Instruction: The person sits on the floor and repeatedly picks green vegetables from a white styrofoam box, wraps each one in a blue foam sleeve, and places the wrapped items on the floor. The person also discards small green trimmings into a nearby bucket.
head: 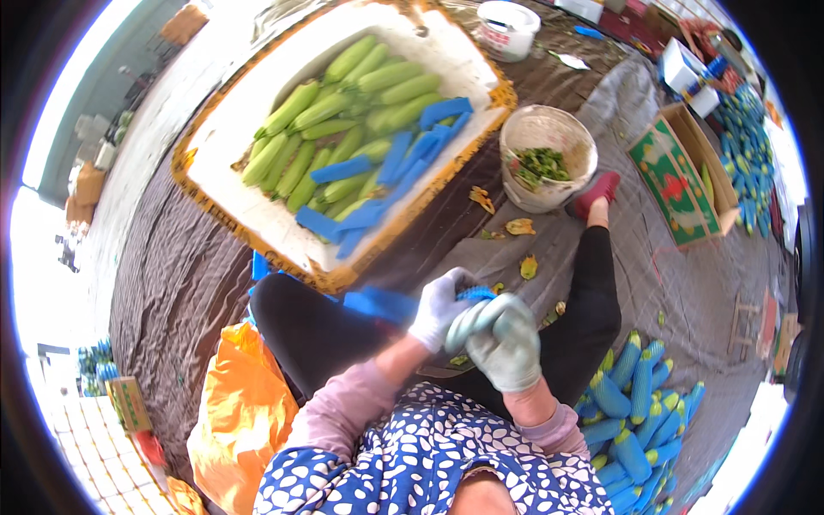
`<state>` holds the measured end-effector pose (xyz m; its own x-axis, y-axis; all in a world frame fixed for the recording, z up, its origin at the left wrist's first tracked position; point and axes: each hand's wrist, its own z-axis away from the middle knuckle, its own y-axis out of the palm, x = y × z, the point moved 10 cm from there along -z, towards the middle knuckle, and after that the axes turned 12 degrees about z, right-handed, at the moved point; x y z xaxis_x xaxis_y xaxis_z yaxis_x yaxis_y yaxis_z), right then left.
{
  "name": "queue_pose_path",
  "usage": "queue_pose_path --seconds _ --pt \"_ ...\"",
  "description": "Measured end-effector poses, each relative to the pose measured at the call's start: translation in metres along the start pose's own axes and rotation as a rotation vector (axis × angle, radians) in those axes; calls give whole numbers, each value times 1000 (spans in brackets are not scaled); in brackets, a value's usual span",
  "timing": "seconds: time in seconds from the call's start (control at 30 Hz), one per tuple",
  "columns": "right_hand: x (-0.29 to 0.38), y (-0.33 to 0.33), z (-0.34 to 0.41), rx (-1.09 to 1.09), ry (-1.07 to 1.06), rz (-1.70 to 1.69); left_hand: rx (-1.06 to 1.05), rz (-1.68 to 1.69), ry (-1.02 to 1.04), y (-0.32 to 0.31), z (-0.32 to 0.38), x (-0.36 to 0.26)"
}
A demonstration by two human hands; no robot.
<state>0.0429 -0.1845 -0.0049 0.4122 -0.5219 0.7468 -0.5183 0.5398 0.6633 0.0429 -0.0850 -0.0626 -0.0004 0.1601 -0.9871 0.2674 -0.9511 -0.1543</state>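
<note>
My gloved left hand (pixel 440 311) and my gloved right hand (pixel 505 338) meet over my lap, fingers curled around a blue foam net sleeve (pixel 476 293). Whether anything is inside the sleeve is hidden by my fingers. In front, a large white foam box (pixel 219 187) edged with yellow tape holds many green zucchini (pixel 320 111) and loose blue net sleeves (pixel 341 169). More blue sleeves (pixel 380 304) lie on my thigh, blurred. At my lower right is a pile of zucchini in blue net sleeves (pixel 634 450).
A white bucket (pixel 547 199) with leafy scraps stands by my red shoe, and a lidded bucket (pixel 508 29) farther back. Wilted blossoms (pixel 520 226) dot the ground cloth. At right is a green cardboard box (pixel 676 187); at left, an orange bag (pixel 241 418). A person sits at upper right.
</note>
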Motion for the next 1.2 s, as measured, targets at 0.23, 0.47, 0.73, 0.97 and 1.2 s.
queue_pose_path --seconds 0.23,0.47,0.73,0.97,1.2 --pt "-32 -59 -57 101 -131 1667 6 -74 154 14 -42 -51" --pt "19 -133 -124 -272 -108 923 269 319 -53 64 -78 -4" --pt "-64 -186 -141 -311 55 -252 -314 -1012 -267 -231 -289 166" --pt "-68 -193 -132 -249 89 993 -281 -862 -421 -274 -274 191" --pt "-51 -134 -144 -24 -109 1346 -314 984 -245 -264 -206 103"
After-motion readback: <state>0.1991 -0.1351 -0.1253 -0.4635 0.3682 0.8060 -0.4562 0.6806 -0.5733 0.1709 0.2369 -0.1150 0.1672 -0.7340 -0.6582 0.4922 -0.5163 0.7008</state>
